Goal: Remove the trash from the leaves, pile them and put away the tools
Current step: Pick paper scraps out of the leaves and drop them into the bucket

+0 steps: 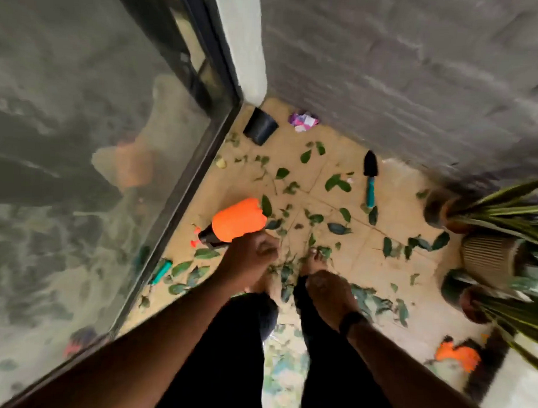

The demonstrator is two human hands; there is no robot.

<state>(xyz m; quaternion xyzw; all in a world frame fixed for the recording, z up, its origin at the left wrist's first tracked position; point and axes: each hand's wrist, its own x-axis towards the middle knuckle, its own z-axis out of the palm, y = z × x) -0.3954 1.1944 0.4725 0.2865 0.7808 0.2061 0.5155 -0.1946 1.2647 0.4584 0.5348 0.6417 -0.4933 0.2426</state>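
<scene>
L hand (250, 255) gripping orange sprayer (234, 222)

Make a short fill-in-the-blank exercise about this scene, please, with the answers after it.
1. The spray bottle lying on the floor is ____ in colour.
2. The trowel near the wall has a ____ handle.
3. Scattered over the floor tiles are many green ____.

Answers: orange; teal; leaves

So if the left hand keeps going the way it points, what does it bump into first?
Probably the orange sprayer: the left hand points up the floor toward it and looks almost touching, though blur hides the real gap.
</scene>
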